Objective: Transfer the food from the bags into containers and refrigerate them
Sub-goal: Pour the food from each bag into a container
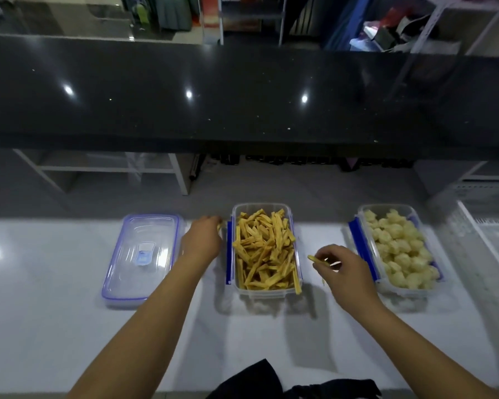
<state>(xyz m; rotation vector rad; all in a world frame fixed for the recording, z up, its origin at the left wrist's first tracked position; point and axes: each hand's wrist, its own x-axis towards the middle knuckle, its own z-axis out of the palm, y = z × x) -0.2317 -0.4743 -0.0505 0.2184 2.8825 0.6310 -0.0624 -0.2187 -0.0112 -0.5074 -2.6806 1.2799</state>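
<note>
Clear rectangular plastic container with blue side clips point(289, 292) sat open on the white glossy countertop point(55, 326), filled with yellow-orange fried strips point(264, 250). Left hand point(202, 240) rested just beside its left wall, fingertips pinching a small strip piece near the far corner. Right hand point(343, 272) hovered between this container and a second clear container point(366, 249) of pale lumpy pieces point(401, 251), pinching one thin yellow strip point(317, 259). Transparent blue-rimmed lid point(141, 257) lay flat left of the left hand.
</note>
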